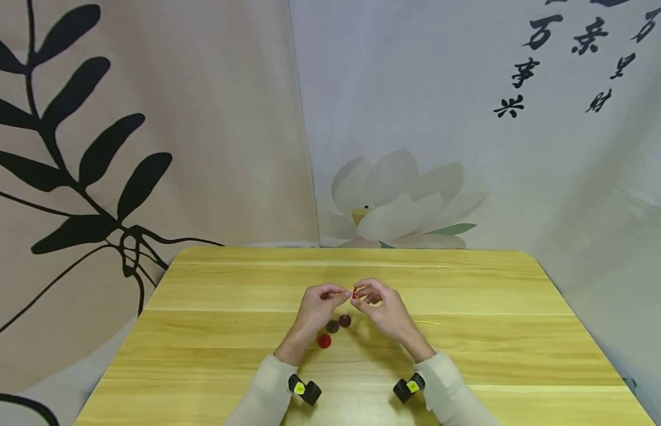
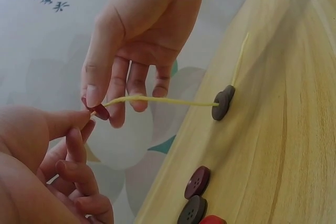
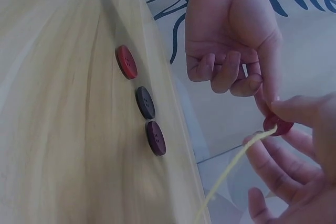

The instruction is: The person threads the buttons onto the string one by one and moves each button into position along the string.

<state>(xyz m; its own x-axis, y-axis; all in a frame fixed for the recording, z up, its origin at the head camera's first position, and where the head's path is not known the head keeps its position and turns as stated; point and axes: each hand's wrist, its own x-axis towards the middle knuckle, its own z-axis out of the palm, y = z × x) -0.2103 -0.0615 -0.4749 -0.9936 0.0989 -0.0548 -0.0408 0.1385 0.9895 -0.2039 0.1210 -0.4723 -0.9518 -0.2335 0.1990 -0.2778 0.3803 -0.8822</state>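
Over the table my right hand (image 1: 386, 309) pinches a red button (image 3: 281, 127) between thumb and finger. A yellow cord (image 2: 163, 100) passes through this button. On its far side my left hand (image 1: 315, 309) pinches the cord's short end, thumb and forefinger right at the button. The other fingers of both hands are loosely bent. From the red button, the cord runs across to a grey-brown button (image 2: 221, 104) strung on it close over the tabletop, with part of a similar one behind it. Beyond that, the cord trails along the wood.
Three loose buttons lie on the wooden table (image 1: 202, 355) by the left wrist: maroon (image 1: 344, 320), dark grey (image 1: 332, 326) and red (image 1: 324, 341). The far table edge meets a hanging printed cloth (image 1: 229, 148). A black camera (image 1: 311, 392) is strapped at the left wrist.
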